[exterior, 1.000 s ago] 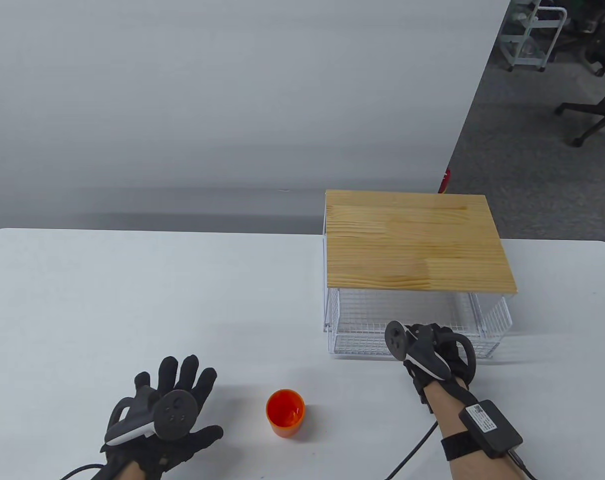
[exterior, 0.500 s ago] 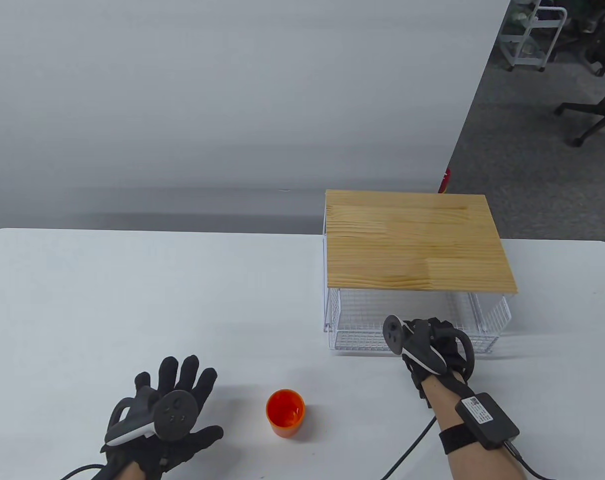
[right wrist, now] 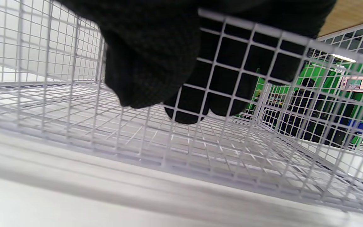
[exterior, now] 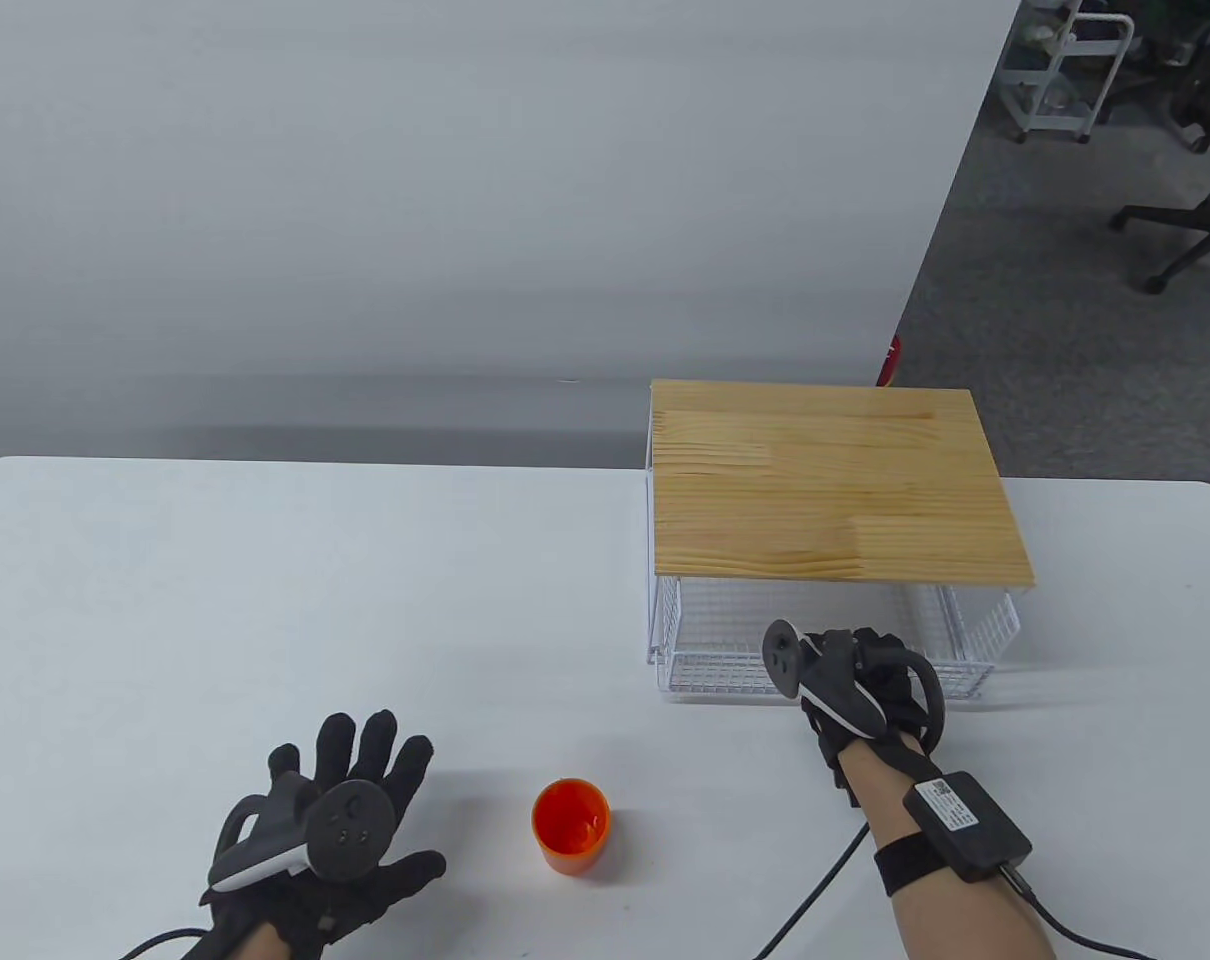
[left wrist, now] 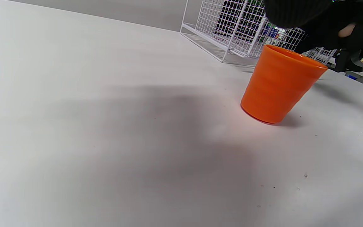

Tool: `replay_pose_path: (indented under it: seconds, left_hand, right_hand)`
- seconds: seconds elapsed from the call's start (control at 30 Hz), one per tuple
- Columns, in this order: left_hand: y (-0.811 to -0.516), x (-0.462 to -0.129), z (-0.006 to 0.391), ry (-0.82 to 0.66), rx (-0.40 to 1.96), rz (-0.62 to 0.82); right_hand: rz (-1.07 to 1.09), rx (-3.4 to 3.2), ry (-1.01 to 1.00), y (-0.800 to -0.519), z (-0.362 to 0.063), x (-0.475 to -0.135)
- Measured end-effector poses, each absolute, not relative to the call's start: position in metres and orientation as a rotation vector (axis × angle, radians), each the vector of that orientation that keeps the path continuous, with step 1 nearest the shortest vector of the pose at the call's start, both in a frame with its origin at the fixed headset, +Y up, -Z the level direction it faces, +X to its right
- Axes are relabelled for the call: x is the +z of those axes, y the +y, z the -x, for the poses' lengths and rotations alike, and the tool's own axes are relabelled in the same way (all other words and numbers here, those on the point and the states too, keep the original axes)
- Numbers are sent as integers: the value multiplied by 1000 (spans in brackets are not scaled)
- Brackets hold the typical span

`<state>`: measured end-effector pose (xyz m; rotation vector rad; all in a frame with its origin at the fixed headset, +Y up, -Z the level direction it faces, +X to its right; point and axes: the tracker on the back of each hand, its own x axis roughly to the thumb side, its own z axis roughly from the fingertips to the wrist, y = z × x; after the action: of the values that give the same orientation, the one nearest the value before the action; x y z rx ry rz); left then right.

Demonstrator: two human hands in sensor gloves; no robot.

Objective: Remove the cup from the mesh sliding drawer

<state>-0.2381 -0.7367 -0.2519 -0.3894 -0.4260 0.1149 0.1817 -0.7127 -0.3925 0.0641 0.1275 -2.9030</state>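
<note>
Table view: The cup [exterior: 570, 826] stands upright on the table [exterior: 265, 600], near the front edge and between the two hands, well apart from the drawer [exterior: 725, 640]. It is already outside the drawer, so the removal step appears complete. The left hand [exterior: 330, 850] lies flat on the table to the left of the cup, fingers spread wide, holding nothing; this reads as a rest position. The right hand [exterior: 855, 680] is at the near front wall of the drawer, which projects only slightly from under the wooden top [exterior: 825, 485] of the wire rack. The likely purpose of this placement is to slide the drawer, probably closed.

Left wrist view: The cup [left wrist: 280, 83] sits on the table with nothing touching it. The wire drawer [left wrist: 232, 28] is visible beyond it, on the far right.

Right wrist view: The gloved fingers [right wrist: 150, 56] hang over the top wire of the drawer front [right wrist: 254, 31], some fingertips reaching inside the mesh. The hand is curled on that rim and holds it. The visible drawer floor [right wrist: 200, 142] carries nothing.
</note>
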Motion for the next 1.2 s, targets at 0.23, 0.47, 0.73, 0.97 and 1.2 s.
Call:
replay_pose_path:
  seconds: [0.23,0.47,0.73,0.97,1.2]
  left_hand:
    - [-737,-252,238,-429,117,400]
    - [-738,-253,237,-427,116,403]
    - [-738,-253,238,-425,116,405]
    - [-738,-253,238,-423,113,404]
    - [-738,-253,238,-421,112,405]
  right_hand:
    - [-81,-2892,141,-713,-180,-398]
    - [-104,-2887,152,-713,-178,-401]
    - [-128,-2883,136,-715,-176,-408]
    - [-150,-2886,135,-716,-176,-412]
    - [-155,-2865,124,-716,-174,-419]
